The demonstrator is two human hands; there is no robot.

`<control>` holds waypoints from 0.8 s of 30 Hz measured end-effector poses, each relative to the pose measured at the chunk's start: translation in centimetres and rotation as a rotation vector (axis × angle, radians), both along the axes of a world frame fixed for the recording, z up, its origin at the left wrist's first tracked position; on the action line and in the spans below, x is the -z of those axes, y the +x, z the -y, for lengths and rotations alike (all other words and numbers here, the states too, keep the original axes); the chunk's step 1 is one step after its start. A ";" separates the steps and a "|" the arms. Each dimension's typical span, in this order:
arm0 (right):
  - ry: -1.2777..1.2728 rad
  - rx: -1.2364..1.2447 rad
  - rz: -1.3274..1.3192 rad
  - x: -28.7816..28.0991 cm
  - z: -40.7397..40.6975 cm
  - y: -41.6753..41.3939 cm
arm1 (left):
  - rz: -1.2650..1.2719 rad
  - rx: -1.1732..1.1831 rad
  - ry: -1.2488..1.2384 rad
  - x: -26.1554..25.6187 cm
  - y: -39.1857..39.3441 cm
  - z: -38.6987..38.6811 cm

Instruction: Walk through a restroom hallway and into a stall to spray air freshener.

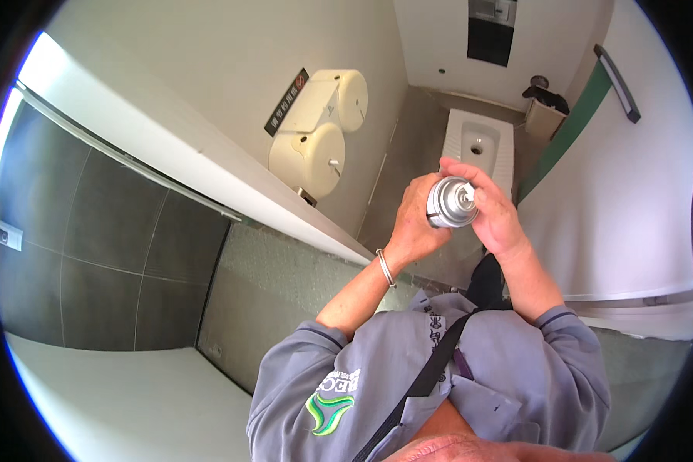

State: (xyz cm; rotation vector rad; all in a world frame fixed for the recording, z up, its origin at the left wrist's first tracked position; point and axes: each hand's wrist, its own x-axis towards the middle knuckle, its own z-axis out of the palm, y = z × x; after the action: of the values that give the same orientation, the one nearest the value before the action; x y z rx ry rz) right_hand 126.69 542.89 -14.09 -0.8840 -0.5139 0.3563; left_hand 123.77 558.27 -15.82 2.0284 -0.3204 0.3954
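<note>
My left hand (421, 213), with a metal bangle (385, 268) on the wrist, is wrapped around a silver aerosol can (447, 203). The can's top faces up towards the camera. My right hand (495, 216) is at the can's right side, its fingers and thumb at the white nozzle (468, 193); whether they press it, I cannot tell. Beyond both hands, a white squat toilet (478, 138) is set in the grey floor.
Two cream paper dispensers (312, 159) are on the left wall beside a dark sign with writing. A waste bin (544, 118) with a black liner stands at the back right corner. The white door (589, 231) with a dark handle (618, 84) is at my right, a partition edge (208, 161) at my left.
</note>
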 end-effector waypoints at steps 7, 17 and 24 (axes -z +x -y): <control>0.009 -0.068 -0.051 -2.8 -0.3 -3.2 | 0.173 0.059 0.075 -2.4 -2.5 -1.1; 0.044 -0.108 -0.027 -3.1 0.4 -3.6 | 0.307 -0.098 0.055 -1.8 -5.0 1.3; 0.049 -0.128 -0.060 -4.0 0.9 -4.3 | 0.201 -0.152 0.043 -3.2 -6.1 2.1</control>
State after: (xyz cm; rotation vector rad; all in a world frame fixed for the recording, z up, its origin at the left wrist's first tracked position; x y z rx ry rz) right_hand 122.43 541.97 -10.08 -0.7929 -0.5232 0.4836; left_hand 117.68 556.21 -12.65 2.0661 -0.2998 0.6949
